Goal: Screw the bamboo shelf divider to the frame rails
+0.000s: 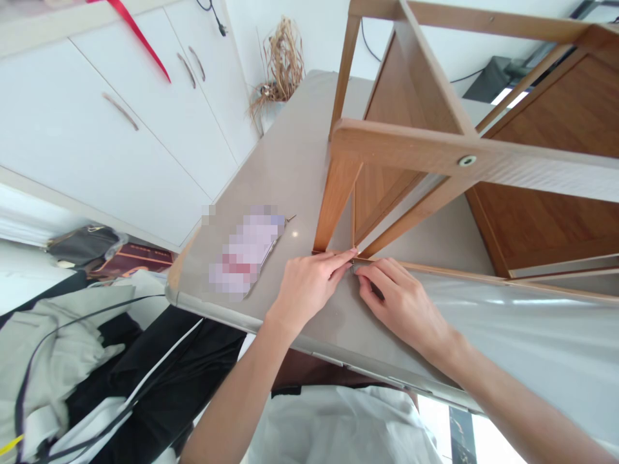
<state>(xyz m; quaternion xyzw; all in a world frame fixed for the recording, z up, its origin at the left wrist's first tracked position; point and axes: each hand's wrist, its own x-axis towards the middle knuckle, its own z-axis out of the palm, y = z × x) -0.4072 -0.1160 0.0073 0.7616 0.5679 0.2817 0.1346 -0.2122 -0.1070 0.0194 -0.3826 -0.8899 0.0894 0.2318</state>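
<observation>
- One shirt [333,425] showed at 6 o'clock, taking the work spot as the clock's centre
- The right hand [406,303], one of two, lay at 4 o'clock, fingers curled, thumb and forefinger drawn in beside the bit [353,263]; whether they gripped it could not be told
- The left hand [304,283] lay at 8 o'clock, fingers stretched to the foot of the rack [401,138], thumb just beside the bit; a grip could not be made out there either
- The bit, one in view, small and metallic, sat at the centre, between the fingertips and by the end of the rail [454,272]
- To work it well, I judged, the left fingers needed to steady the rail while the right ones made small, even moves, keeping the bit straight; hurry risked dropping it
- Resting both forearms lightly would likely have helped, since pushing could have shifted the rack
- One rack rested on one table [309,161], from 11 to 3 o'clock, with one round fitting [467,160] on its near top bar
- One packet [246,248], blurred out, lay at 9 o'clock, one pin [291,218] at its far end
- One dried plant [285,55] stood at 11 o'clock
- One cabinet [62,148] filled 10 o'clock, with three handles [120,111], one red ribbon [145,38] and one plug [222,29] hanging before it
</observation>
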